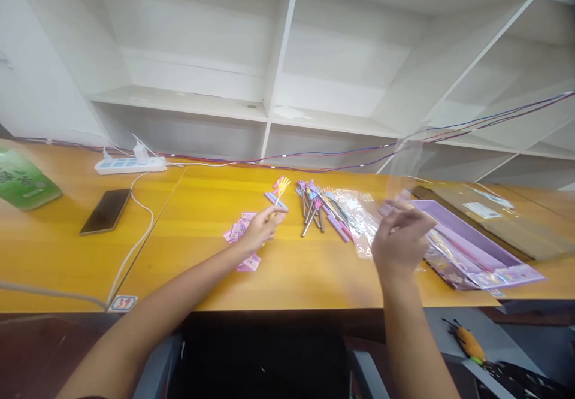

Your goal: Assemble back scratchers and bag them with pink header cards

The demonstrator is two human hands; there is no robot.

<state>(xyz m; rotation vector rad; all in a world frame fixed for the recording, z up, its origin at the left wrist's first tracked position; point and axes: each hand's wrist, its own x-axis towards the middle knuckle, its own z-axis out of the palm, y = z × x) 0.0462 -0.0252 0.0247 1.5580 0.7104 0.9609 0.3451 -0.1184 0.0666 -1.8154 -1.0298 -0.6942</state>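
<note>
My left hand (262, 229) is closed around a small back scratcher (282, 188) with a yellow hand-shaped head and a thin rod. Beneath that hand lie several pink printed cards (237, 231). My right hand (401, 238), smeared by motion, pinches a long transparent plastic bag (406, 162) that rises above it. Between the hands is a pile of back scratchers (313, 202) with metal rods, purple or pink handles and coloured hand heads. More transparent bags (359, 216) lie to the right of the pile. Just behind my left hand rests a blue-purple handle (275, 201).
A lilac box (476, 237) with bagged items stands at the right, beside a flat cardboard box (503, 219). To the left are a phone (106, 211), a power strip (130, 164) and a green package (26, 178). Cables (278, 160) run along the back below white shelves (193, 102).
</note>
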